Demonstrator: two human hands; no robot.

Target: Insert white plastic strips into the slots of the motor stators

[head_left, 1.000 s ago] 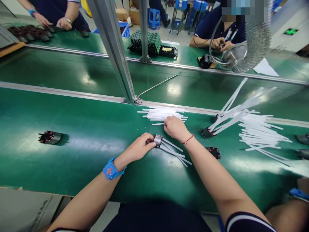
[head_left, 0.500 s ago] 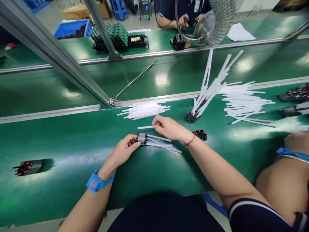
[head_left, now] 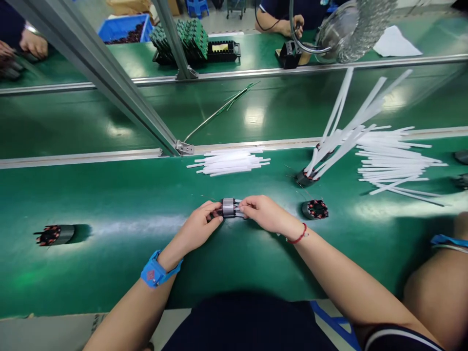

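Observation:
My left hand [head_left: 203, 222] is closed around the left end of a motor stator [head_left: 228, 207], a grey ring with dark windings, lying on its side. White tubes [head_left: 237, 208] stick out of the stator's right end. My right hand [head_left: 261, 213] pinches at these tubes close to the stator, and its palm hides their far ends. Behind my hands lies a small pile of cut white tubes [head_left: 230, 162]. Just right of my right hand stands another stator [head_left: 315, 209] with copper windings. One more stator [head_left: 54, 235] lies on its side at the far left.
Long white tubes stand in a stator [head_left: 307, 177] behind right, beside a larger tube pile [head_left: 398, 163]. A metal post [head_left: 120, 92] slants down at the left. Across the bench are green boards [head_left: 186, 39] and co-workers' hands [head_left: 34, 45]. A neighbour's arm [head_left: 438, 278] is at right.
My right hand has moved down to the stator's right end, bringing the single tube it held with it. My left hand still holds the stator. The whole view has shifted slightly.

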